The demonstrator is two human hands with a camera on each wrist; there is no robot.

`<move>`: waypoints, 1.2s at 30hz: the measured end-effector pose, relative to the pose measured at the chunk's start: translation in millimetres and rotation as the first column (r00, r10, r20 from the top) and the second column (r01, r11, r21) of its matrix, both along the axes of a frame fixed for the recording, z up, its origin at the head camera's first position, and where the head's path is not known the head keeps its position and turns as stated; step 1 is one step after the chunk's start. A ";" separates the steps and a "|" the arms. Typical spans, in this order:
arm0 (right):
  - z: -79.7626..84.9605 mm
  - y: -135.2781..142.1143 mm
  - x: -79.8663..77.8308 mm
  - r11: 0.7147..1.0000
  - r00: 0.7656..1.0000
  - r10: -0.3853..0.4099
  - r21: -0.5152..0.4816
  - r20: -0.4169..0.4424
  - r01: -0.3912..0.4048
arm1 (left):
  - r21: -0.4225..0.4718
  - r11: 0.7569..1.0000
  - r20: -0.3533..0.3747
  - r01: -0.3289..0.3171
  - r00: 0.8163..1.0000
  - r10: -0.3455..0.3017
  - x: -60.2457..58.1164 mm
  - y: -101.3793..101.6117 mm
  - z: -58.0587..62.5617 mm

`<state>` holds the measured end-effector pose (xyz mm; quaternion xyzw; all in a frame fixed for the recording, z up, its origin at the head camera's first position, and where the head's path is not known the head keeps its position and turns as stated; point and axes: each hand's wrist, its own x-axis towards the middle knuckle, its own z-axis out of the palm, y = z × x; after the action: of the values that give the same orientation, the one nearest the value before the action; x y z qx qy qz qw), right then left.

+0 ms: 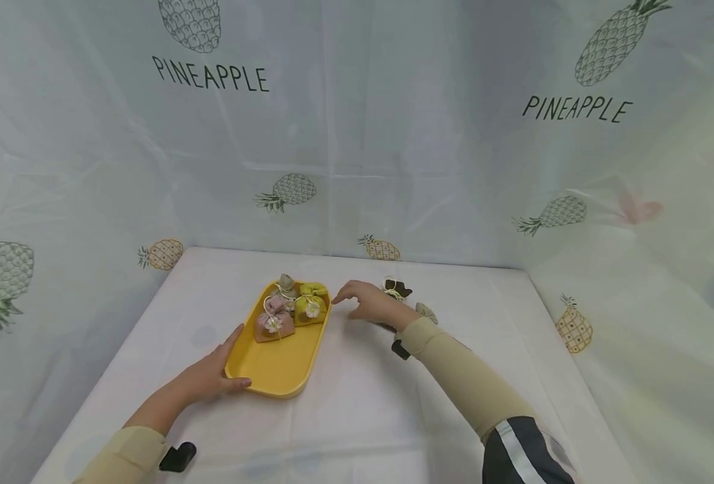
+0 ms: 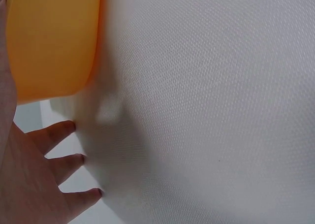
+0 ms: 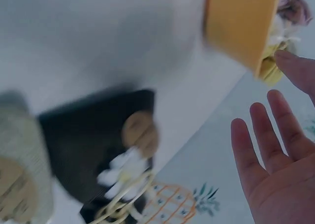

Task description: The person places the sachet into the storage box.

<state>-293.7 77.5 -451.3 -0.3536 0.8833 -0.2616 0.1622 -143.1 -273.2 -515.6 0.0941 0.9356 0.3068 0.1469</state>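
A yellow tray [image 1: 278,366] lies on the white-covered table, with a pink drawstring pouch [image 1: 274,324], a yellow pouch [image 1: 310,310] and a beige pouch [image 1: 286,282] grouped at its far end. White flowers decorate the pouches. My left hand [image 1: 208,376] rests at the tray's near left corner, thumb by the near edge and fingers spread along the side. Just past the tray's right rim is my right hand [image 1: 372,302], holding nothing, its fingers extended in the right wrist view. Beneath and beside that arm are a black pouch [image 3: 88,143] and a greyish pouch [image 3: 19,145], partly hidden in the head view.
White table cover [image 1: 357,430] spreads around the tray. Behind the table hangs a pale curtain [image 1: 393,134] printed with pineapples, which also runs down both sides.
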 end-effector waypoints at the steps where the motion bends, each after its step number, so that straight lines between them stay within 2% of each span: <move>1: -0.7 6.0 -1.5 1.000 1.000 -0.003 0.008 -0.004 0.003 | 0.001 1.000 -0.001 0.000 1.000 0.000 -0.1 -0.1 0.1; 8: -4.5 40.9 -11.9 0.999 1.000 -0.027 0.041 -0.003 0.027 | 0.005 1.000 -0.010 -0.001 1.000 0.001 -1.6 -2.3 -0.8; 13: -7.1 60.7 -20.1 0.993 0.998 -0.032 0.116 -0.056 0.038 | 0.007 1.000 0.002 -0.011 1.000 0.011 -2.6 -1.8 -2.5; 16: -9.3 70.9 -25.9 0.983 0.995 -0.046 0.174 -0.091 0.061 | 0.004 1.000 0.005 -0.015 1.000 0.015 -2.5 -0.4 -2.3; 20: -14.6 81.3 -33.7 0.965 0.990 -0.110 0.230 -0.089 0.128 | 0.007 1.000 0.000 -0.008 1.000 0.008 -2.6 0.7 -2.0; 24: -17.4 85.2 -38.1 0.959 0.984 -0.179 0.219 -0.019 0.179 | 0.008 1.000 0.006 -0.018 1.000 0.017 -2.8 0.4 -2.6; 30: -20.6 85.8 -41.6 0.956 0.968 -0.235 0.201 0.089 0.214 | 0.008 1.000 0.014 -0.030 0.999 0.030 -1.0 1.2 -1.9; 36: -29.8 86.0 -47.5 0.954 0.950 -0.272 0.171 0.154 0.246 | 0.003 0.999 0.012 -0.034 0.999 0.034 1.3 1.0 -2.5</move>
<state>-341.2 163.6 -481.1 -0.1967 0.9216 -0.2435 0.2297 -141.7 -272.2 -518.1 0.0765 0.9357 0.3115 0.1470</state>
